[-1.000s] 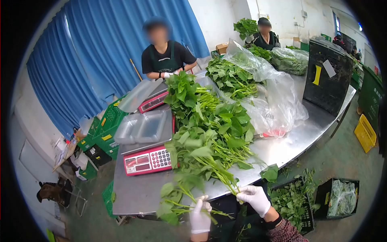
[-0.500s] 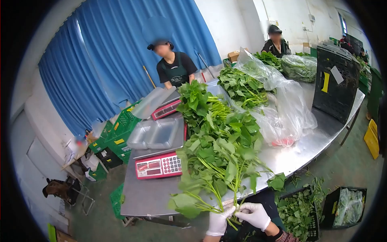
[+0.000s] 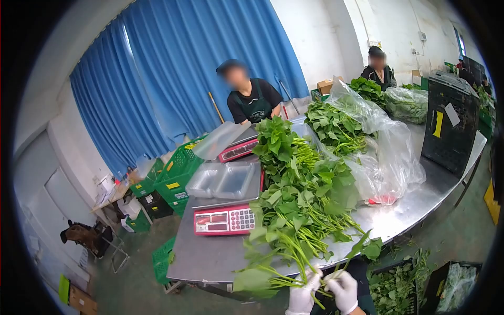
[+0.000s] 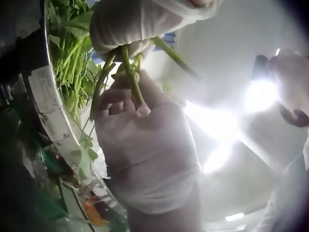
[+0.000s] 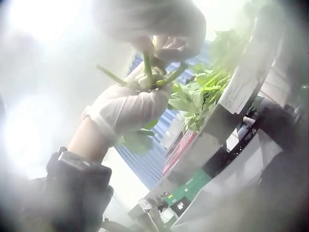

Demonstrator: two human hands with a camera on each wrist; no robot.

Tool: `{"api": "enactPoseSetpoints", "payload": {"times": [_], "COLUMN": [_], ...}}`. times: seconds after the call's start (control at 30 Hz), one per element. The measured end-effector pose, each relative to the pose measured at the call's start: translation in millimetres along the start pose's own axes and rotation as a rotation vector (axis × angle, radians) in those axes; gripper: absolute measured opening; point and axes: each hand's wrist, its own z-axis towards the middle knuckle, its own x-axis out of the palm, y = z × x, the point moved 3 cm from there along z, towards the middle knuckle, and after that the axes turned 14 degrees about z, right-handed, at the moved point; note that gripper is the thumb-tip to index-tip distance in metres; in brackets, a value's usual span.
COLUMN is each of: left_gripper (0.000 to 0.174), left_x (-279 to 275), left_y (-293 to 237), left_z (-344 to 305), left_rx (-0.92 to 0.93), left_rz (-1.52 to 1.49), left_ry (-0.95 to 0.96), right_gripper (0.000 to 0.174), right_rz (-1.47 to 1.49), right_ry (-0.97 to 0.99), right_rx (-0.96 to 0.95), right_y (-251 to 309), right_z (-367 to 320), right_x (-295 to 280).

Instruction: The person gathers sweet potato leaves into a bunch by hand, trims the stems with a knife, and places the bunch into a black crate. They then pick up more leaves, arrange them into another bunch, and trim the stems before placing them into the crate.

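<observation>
In the head view my gloved left hand (image 3: 303,295) holds a small bunch of leafy green stems (image 3: 291,251) near the cut ends, its broad leaves fanning out over the table edge. Close beside it, my gloved right hand (image 3: 344,290) pinches a thin stem with a leaf (image 3: 359,245). Both wrist views show the two hands close together, with bare green stems (image 4: 129,72) between the fingers. A large heap of leafy greens (image 3: 299,202) lies on the metal table (image 3: 210,261) just beyond the hands.
Left of the heap stands a red scale (image 3: 224,220) carrying clear plastic trays (image 3: 220,180). A plastic bag (image 3: 391,160) and black crate (image 3: 450,123) stand to the right. Below right are crates of greens (image 3: 394,289). Two people work across the table.
My hands have come together from apart, and the bunch in my left hand looks fuller. My right hand now pinches a leafed stem. The view has turned left.
</observation>
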Motion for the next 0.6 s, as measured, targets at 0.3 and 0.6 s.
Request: {"api": "enactPoseSetpoints", "payload": {"times": [0.3,0.6], "left_gripper": [0.025,0.025], "left_x": [-41,0], "left_y": [-37,4], "left_z": [34,3], "left_rx": [0.187,-0.154], "left_rz": [-0.325,-0.218], "left_ry": [0.145,0.191], "right_gripper": [0.049,0.045], "right_rz": [0.617,-0.509], "right_ry": [-0.732,0.278], "right_rx": [-0.08,-1.061], "right_y": [-34,12], "right_z": [7,-8], "right_x": [-154,23]}}
